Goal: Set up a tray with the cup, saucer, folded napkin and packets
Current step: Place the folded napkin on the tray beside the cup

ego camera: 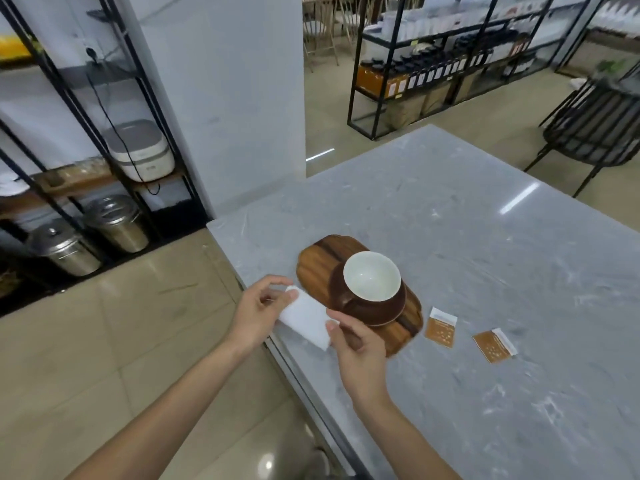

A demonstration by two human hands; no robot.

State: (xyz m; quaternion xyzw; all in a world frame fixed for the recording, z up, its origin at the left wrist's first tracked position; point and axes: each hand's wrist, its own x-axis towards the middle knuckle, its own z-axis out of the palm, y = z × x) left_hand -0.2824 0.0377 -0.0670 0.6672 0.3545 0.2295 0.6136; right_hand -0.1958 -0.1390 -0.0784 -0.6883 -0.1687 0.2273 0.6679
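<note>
A wooden tray (320,263) lies near the left edge of the grey marble table (485,237). On it sits a brown saucer (388,315) with a brown cup (372,280), white inside, handle towards me. A white folded napkin (306,317) hangs over the table's edge, just left of the tray. My left hand (261,308) pinches its far end and my right hand (360,353) pinches its near end. Two brown packets lie on the table right of the tray: one (440,328) close to it, the other (493,345) further right.
Left of the table is tiled floor and a black shelf rack with two steel canisters (93,237) and a white cooker (138,150). Another black rack (433,71) with bottles stands far behind. A dark slatted stand (595,129) is at the far right.
</note>
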